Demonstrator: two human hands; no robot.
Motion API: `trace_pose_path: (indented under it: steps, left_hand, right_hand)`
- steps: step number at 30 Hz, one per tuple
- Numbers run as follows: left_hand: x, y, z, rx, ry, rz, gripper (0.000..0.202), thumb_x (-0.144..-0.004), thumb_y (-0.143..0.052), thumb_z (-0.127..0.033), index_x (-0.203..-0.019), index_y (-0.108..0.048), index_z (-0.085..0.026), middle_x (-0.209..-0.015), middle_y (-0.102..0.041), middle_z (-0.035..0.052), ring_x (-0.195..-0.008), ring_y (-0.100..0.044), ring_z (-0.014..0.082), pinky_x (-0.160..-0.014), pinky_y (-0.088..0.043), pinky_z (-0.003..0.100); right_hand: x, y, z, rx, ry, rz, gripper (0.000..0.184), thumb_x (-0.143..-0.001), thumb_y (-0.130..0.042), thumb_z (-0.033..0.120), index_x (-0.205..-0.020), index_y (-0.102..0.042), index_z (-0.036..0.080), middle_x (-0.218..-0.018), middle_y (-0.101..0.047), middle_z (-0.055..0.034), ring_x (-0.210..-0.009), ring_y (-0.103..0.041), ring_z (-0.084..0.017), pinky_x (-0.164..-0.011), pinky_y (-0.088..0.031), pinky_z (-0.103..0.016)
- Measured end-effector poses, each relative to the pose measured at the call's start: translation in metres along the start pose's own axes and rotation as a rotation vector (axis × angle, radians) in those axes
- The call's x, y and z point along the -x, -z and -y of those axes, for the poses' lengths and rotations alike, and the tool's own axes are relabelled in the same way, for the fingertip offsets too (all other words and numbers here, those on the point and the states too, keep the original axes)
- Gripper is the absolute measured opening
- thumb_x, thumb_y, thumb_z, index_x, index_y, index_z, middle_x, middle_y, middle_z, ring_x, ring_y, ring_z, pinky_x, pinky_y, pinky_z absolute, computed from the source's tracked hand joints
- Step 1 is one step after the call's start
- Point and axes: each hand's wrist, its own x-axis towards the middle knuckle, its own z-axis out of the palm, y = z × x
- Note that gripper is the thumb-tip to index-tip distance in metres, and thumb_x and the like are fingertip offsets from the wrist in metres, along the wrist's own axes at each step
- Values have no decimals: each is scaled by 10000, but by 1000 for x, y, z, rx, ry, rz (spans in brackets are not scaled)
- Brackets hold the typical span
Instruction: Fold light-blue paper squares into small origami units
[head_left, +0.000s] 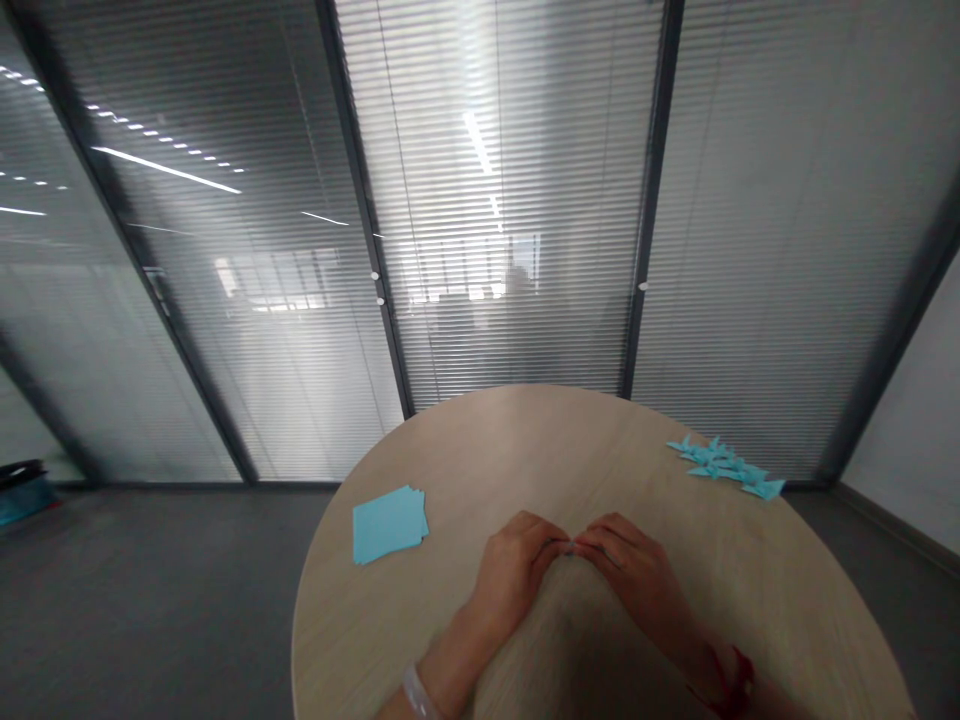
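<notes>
Blue-grey, a mostly hidden piece (pixel 568 548) is pinched by the left hand (pixel 514 555) and right hand (pixel 637 568), which meet over the round, wood-grained table (pixel 525 440); flat blue sheets (pixel 388 525) lie left, spiky folded shapes (pixel 724 464) farther off, right.

Looks like smooth, pale wood with a fine grain and a soft sheen across the round tabletop (pixel 525 455). Appears as plain paper, flat and matt, in the stack of blue sheets (pixel 388 525), and as the same matt paper, creased into sharp points, in the origami figures (pixel 724 465). Shines like glossy glass over the partition panes (pixel 172 170), streaked with reflected lights; shows thin, smooth slats, metal or plastic, in the venetian blinds (pixel 525 345). Reads as dark, matt metal along the frame posts (pixel 651 200). Seems dull and carpet-like on the grey floor (pixel 187 580), matt and painted on the side wall (pixel 915 430). Gleams translucent and glossy at the pale bracelet (pixel 418 690); looks like cord at the red bracelet (pixel 742 680).
</notes>
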Motion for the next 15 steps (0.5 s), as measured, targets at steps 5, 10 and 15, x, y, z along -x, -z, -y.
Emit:
trace_pose_path:
  steps: [5, 10, 15]
  left_hand:
    - [0, 0, 0, -123, 4, -17, 210, -918, -494, -214, -856, -689, -161, -832, -690, 63, -793, -637, 190, -710, -470, 268]
    - [2, -5, 1, -178, 70, 3, 226, -926, -480, -260, -842, -670, -173, -813, -698, 57, -762, -644, 192, -688, -455, 267]
    - [-1, -5, 0, -48, 170, 36, 230, -912, -479, -275, -811, -665, -183, -787, -709, 49, -737, -645, 193, -668, -427, 265]
  right_hand:
    - [-3, 1, 5, -29, -27, -24, 331, -992, -390, 285, -839, -679, 236, -791, -674, -31, -734, -636, -174, -678, -529, -289]
    - [-4, 3, 7, -59, -129, -16, 320, -975, -420, 315, -796, -674, 237, -747, -666, -20, -685, -636, -166, -663, -524, -276]
    - [-6, 7, 7, -127, -242, -1, 290, -919, -512, 361, -720, -685, 240, -713, -671, -14, -672, -646, -173, -633, -512, -272]
